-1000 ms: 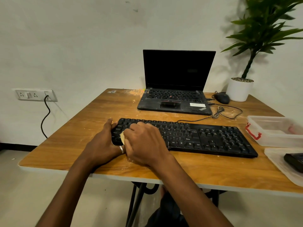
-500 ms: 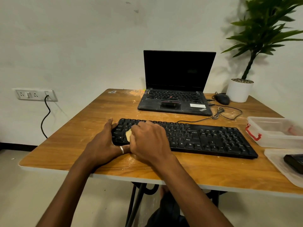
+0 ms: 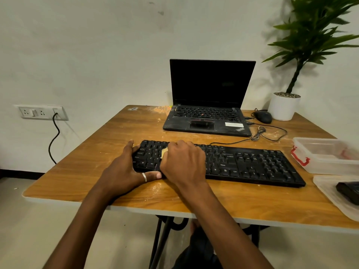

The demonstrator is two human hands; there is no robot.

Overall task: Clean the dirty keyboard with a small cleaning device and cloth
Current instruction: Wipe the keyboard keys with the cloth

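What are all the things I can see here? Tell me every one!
keyboard: one, black, front middle of the table
cloth: one, pale yellow, on the left keys, mostly hidden
laptop: one, black, open, behind the keyboard
mouse: one, black, right of the laptop
cable: one, black, thin, between laptop and keyboard
potted plant: one, green in a white pot, back right corner
box: one, clear with a red clasp, right of the keyboard
tray: one, clear, front right edge
black object: one, on the tray
table: one, brown wood
wall socket: one, white, left wall
cord: one, black, plugged into the socket
left hand: grips the keyboard's left end
right hand: holds the cloth on the keys
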